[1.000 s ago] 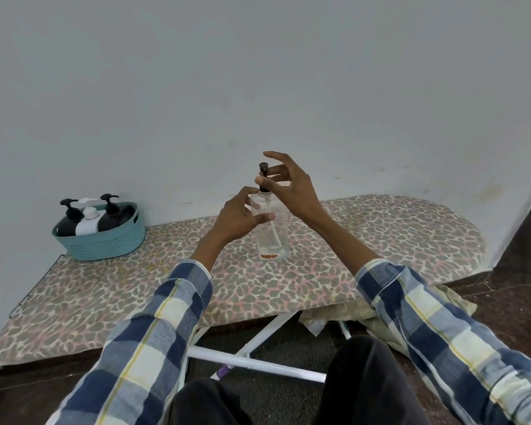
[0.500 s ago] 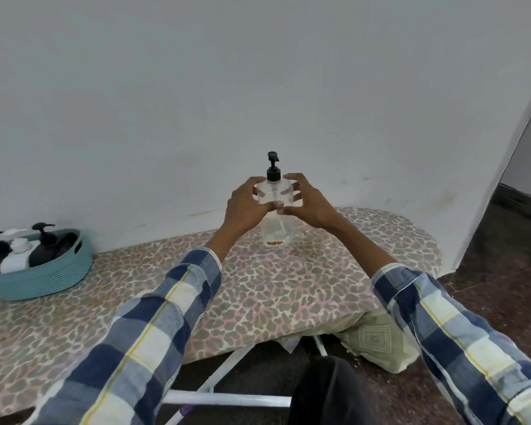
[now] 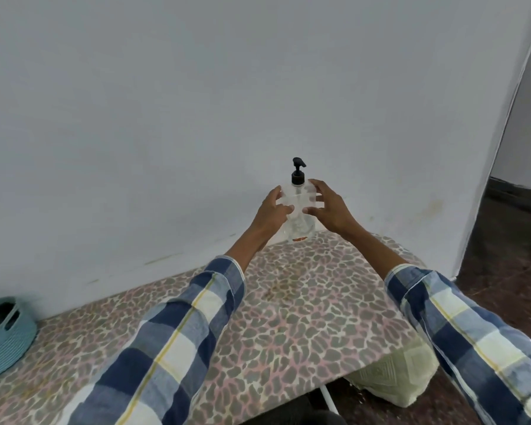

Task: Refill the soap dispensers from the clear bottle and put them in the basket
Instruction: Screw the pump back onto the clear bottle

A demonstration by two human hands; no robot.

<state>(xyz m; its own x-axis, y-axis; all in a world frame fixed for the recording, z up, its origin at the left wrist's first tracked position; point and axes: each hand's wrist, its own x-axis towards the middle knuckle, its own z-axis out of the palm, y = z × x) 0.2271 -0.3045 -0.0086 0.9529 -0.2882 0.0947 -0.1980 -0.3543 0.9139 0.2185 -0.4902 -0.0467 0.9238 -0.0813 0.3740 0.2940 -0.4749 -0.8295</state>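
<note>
The left hand curls its fingers and thumb round the left side of the clear plastic pump bottle with a black pump head, while the right hand lies against the bottle's right side with its fingers spread and only lightly bent, thumb tip on the front. The bottle stands upright at the far edge of the leopard-print padded ironing board, close to the pale wall behind it. The teal woven basket sits well apart at the board's left end, cut off by the frame edge, with bare patterned surface between.
</note>
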